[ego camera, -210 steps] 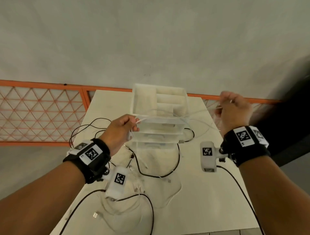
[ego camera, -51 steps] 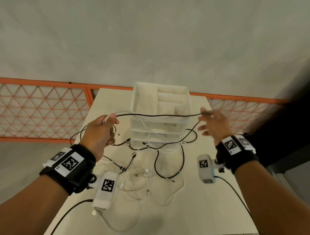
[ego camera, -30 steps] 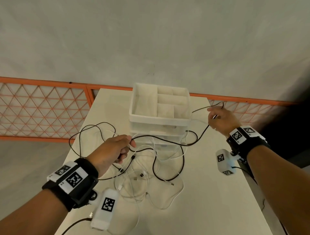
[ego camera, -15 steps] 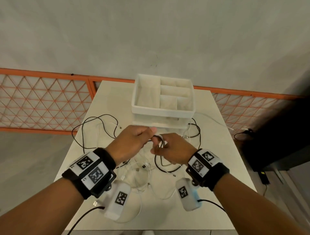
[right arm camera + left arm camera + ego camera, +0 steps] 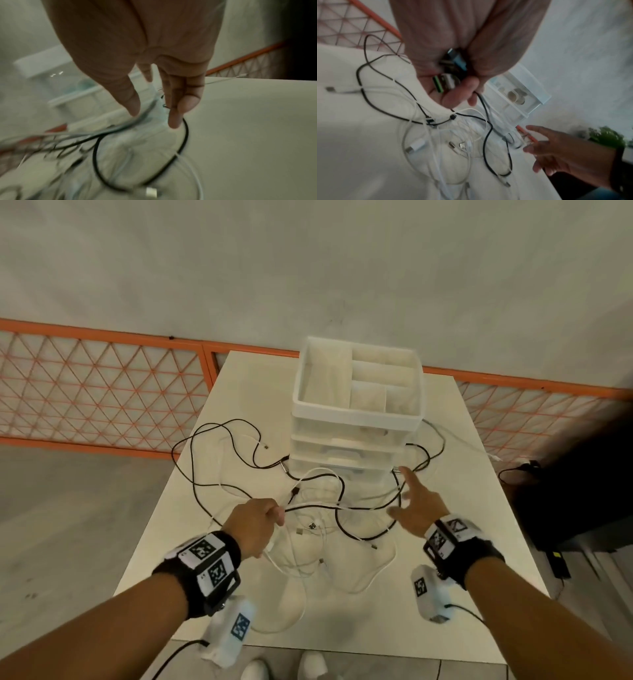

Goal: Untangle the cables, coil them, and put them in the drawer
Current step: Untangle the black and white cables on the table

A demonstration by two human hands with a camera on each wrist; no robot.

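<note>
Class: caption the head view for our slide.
Left hand grips tangled black and white cables; open right hand reaches beside them.

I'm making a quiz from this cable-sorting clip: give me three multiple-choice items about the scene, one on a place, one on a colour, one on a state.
1. Where does the drawer unit stand?
A. far end of the table
B. on the floor
C. near edge

2. What colours are the cables?
A. red and blue
B. black and white
C. all yellow

3. How is the right hand?
A. gripping a plug
B. fist
C. open, fingers spread

Answers: 1 A, it stands beyond the tangle on the table. 2 B, only black and white strands show. 3 C, its fingers are straight above the cables, while the left hand grips some.
</note>
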